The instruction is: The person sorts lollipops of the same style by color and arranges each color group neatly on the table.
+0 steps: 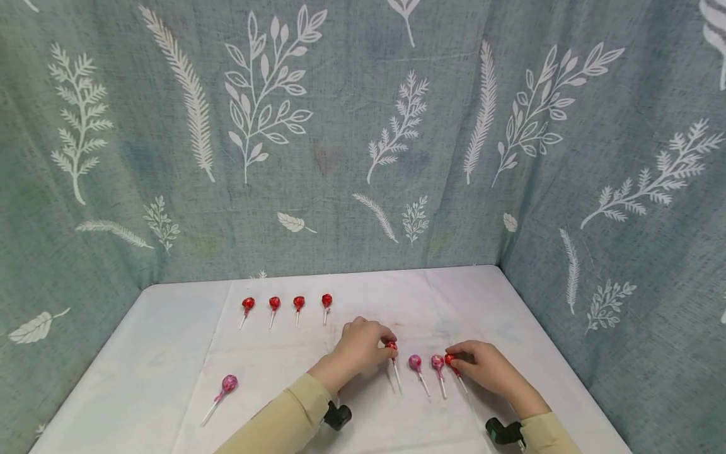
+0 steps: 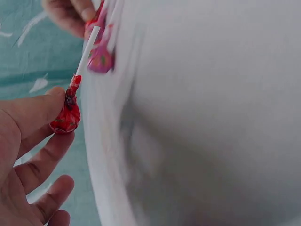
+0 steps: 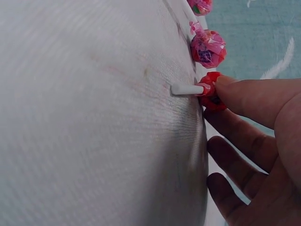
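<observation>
My left hand (image 1: 360, 347) pinches a red-wrapped lollipop (image 2: 66, 117) between thumb and fingers, its white stick pointing away from the palm. In the head view this lollipop is over the middle of the table, with its shadow beside the stick. To the right, my right hand (image 1: 488, 367) has thumb and fingertips on another red lollipop (image 3: 212, 92), whose stick lies close over the white cloth. Two pink lollipops, one nearer the left hand (image 1: 415, 362) and one beside the right fingertips (image 1: 437, 362), lie between the hands.
Along the back of the white table (image 1: 187, 334) several red lollipops (image 1: 275, 303) lie in a row, sticks toward me. A single pink lollipop (image 1: 229, 383) lies at the front left. A green leaf-patterned curtain (image 1: 340, 170) stands behind and at both sides.
</observation>
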`<control>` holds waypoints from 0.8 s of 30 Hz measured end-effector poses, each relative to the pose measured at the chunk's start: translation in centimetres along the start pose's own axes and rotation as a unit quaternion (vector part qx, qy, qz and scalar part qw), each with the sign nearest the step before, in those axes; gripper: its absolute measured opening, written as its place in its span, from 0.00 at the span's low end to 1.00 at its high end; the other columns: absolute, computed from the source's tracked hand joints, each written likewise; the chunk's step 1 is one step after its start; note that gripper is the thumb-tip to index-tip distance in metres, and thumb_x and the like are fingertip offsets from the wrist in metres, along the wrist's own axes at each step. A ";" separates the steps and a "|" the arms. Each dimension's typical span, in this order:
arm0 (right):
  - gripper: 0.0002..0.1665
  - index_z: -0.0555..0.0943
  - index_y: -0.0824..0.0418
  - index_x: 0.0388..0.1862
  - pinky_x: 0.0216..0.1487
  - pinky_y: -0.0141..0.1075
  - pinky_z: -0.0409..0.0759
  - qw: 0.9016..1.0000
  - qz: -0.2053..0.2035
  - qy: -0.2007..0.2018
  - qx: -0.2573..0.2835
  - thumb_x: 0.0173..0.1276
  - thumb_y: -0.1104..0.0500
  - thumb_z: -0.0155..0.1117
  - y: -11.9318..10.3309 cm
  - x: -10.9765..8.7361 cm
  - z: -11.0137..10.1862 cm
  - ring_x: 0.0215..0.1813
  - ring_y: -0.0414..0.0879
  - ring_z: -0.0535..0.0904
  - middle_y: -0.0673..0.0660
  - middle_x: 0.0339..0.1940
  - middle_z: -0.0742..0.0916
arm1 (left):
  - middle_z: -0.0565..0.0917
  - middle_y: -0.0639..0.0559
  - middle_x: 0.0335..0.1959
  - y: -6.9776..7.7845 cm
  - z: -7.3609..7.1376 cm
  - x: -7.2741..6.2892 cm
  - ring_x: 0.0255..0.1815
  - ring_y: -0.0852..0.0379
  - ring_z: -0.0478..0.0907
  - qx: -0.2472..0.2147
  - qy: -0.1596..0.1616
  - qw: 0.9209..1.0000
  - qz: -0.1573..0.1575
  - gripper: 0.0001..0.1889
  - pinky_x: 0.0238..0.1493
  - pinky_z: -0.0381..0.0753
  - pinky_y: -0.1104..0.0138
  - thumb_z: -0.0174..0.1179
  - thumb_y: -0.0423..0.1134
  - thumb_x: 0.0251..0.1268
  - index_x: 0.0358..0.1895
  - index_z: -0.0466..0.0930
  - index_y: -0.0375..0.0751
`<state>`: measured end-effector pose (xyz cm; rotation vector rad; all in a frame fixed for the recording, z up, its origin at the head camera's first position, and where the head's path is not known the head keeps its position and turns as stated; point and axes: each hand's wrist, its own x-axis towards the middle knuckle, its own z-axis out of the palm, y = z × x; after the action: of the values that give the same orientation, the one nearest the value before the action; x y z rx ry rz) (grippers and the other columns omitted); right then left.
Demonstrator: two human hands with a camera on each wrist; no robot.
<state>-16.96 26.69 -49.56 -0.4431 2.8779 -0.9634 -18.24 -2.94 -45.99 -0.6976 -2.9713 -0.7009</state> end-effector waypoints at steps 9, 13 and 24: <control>0.10 0.88 0.50 0.46 0.55 0.50 0.78 1.000 0.005 0.002 0.005 0.66 0.55 0.71 0.1 0.1 0.0 0.52 0.46 0.81 0.45 0.44 0.86 | 0.86 0.64 0.38 -2.4 -2.5 1.6 0.48 0.48 0.73 0.001 0.002 1.000 -0.001 0.14 0.49 0.67 0.50 0.71 0.49 0.59 0.47 0.89 0.51; 0.10 0.87 0.51 0.47 0.55 0.49 0.78 1.000 -0.004 0.003 0.002 0.66 0.56 0.70 0.3 0.2 0.0 0.51 0.45 0.81 0.45 0.44 0.86 | 0.86 0.65 0.38 -3.8 -3.5 2.7 0.51 0.47 0.73 -0.007 0.001 1.000 -0.010 0.14 0.53 0.68 0.48 0.71 0.49 0.59 0.47 0.89 0.52; 0.10 0.87 0.51 0.47 0.54 0.49 0.79 1.000 -0.004 -0.001 0.010 0.67 0.58 0.69 0.4 0.1 -0.2 0.50 0.44 0.81 0.45 0.44 0.86 | 0.86 0.63 0.40 -7.6 -6.3 5.9 0.51 0.47 0.74 -0.027 0.006 0.998 -0.048 0.13 0.54 0.66 0.47 0.70 0.47 0.62 0.48 0.88 0.52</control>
<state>-17.18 27.06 -49.68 -0.4559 2.8632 -0.9918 -27.34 -9.24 -42.92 -0.5548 -3.0023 -0.7896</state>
